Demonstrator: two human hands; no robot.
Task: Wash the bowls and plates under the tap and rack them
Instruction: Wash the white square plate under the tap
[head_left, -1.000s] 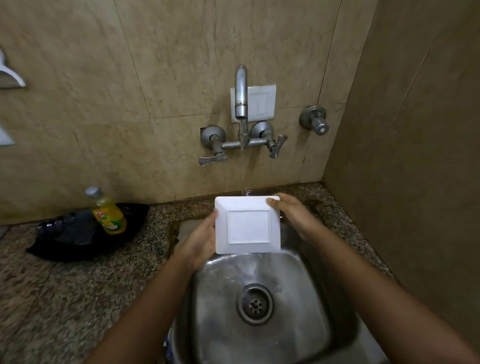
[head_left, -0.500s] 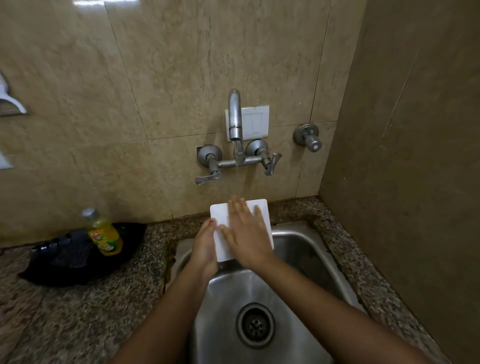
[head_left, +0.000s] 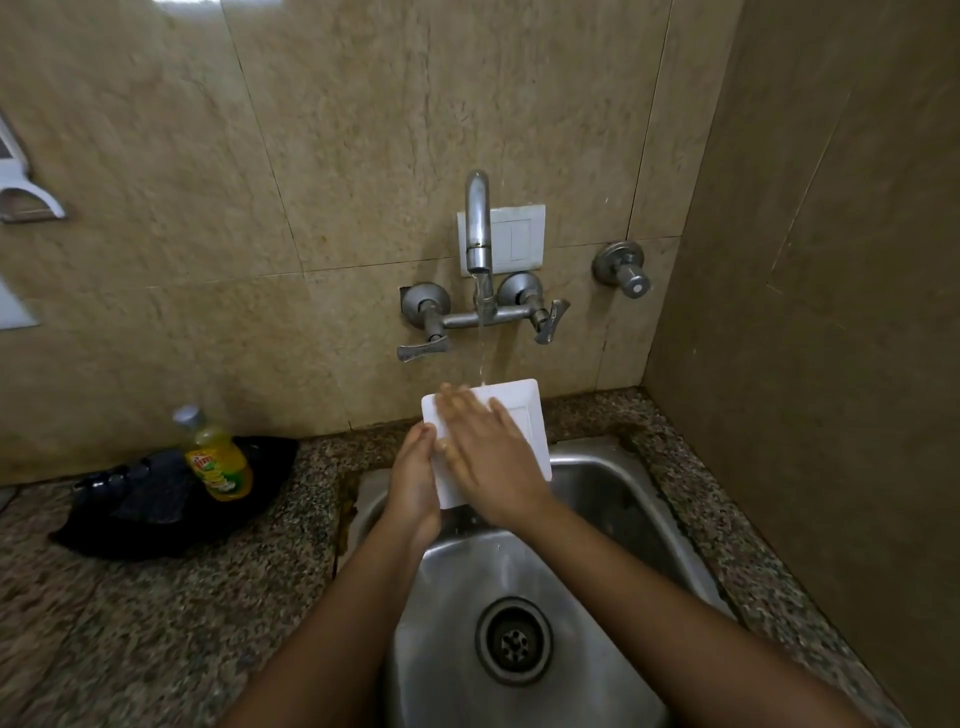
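One second ago both hands held the square white plate (head_left: 522, 415) by its two side edges, with its face free. Now only the left hand (head_left: 415, 467) carries it. It grips the left edge, with the thumb on the front and the other fingers going behind the plate, where I cannot see them.

The right hand (head_left: 491, 460) has left its edge and lies flat on the face of the plate, just beside the left thumb. Its fingers (head_left: 457, 402) are straight and a little spread, and they hold nothing. They are blurred, so I judge that this hand is rubbing across the surface.

The plate is above the far part of the steel sink (head_left: 613, 499) and leans toward the person. The water stream (head_left: 483, 343) from the tap (head_left: 478, 223) lands on the far edge of the plate, just beyond the right fingertips.

For the task, this means that the washing of this plate has truly begun, but it is not finished. The part on the far side from the grip is not yet covered by the rubbing hand. No rack is in view, so racking comes later. With one wet hand carrying the plate, a slip into the sink is possible.
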